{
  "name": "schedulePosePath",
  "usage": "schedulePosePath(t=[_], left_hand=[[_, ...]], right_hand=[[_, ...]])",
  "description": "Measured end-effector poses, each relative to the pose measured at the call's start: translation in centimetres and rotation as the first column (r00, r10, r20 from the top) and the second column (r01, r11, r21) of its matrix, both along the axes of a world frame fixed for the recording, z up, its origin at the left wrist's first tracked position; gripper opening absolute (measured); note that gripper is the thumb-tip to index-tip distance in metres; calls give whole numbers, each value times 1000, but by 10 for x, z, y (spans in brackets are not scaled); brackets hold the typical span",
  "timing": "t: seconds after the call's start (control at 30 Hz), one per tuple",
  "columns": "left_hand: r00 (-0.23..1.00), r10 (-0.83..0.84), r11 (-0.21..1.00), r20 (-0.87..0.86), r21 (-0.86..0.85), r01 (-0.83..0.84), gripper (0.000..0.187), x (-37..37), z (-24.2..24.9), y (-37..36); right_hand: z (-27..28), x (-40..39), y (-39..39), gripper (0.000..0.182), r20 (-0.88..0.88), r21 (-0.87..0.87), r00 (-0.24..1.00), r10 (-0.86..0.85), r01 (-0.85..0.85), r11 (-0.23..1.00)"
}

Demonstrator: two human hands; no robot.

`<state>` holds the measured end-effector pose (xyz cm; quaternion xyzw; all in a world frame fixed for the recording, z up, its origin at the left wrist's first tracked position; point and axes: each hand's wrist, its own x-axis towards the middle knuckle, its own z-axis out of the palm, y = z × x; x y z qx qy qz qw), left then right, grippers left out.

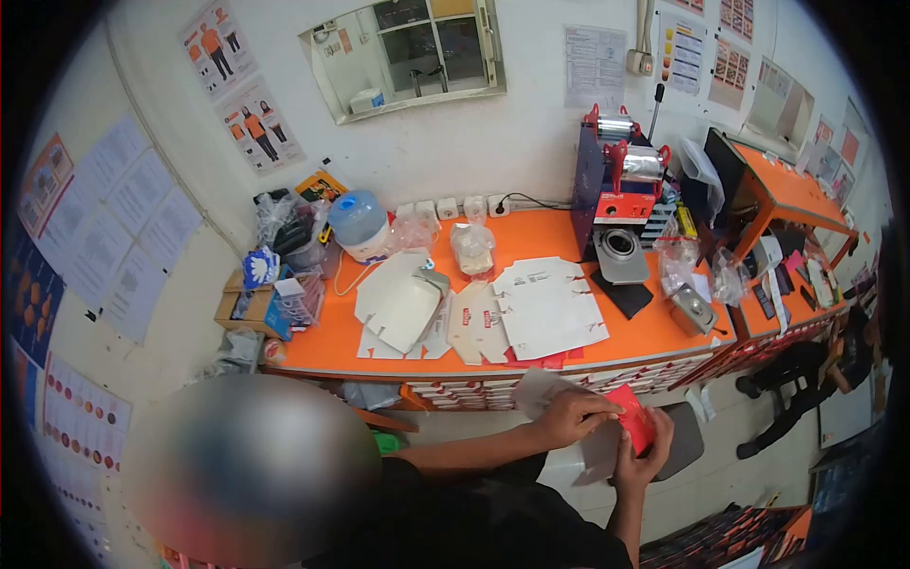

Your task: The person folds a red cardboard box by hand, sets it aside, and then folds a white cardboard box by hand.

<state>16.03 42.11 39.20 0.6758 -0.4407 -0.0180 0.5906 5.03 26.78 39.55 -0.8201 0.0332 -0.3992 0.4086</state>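
Note:
A small red folded card or packet (633, 417) is held up between my two hands, in front of the counter's edge. My left hand (576, 419) pinches its upper left side with closed fingers. Wrapped round its lower right side is my right hand (646, 455). Just behind my left hand a translucent sheet (540, 391) shows; how it is held is unclear. On the orange counter (427, 357) beyond lie flat white carton blanks (548, 308), a beige one with red print (477, 321) and an opened white one (403, 308).
A sealing machine (621, 204) stands at the back right, beside a metal container (694, 311). A blue water jug (358, 224) and bags sit left. Below my hands is a grey seat (682, 446). Another person's dark-clothed legs (801, 370) show at right; a blurred area covers the lower left.

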Motion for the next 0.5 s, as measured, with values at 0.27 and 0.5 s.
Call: schedulePosePath(t=[0.27, 0.5], left_hand=[[964, -120, 969, -238, 183, 166, 17, -12, 5, 63], [902, -197, 978, -384, -15, 208, 15, 48, -3, 108]], right_hand=[[4, -21, 60, 31, -71, 79, 996, 49, -43, 996], [-21, 19, 76, 30, -36, 433, 999, 6, 10, 901]])
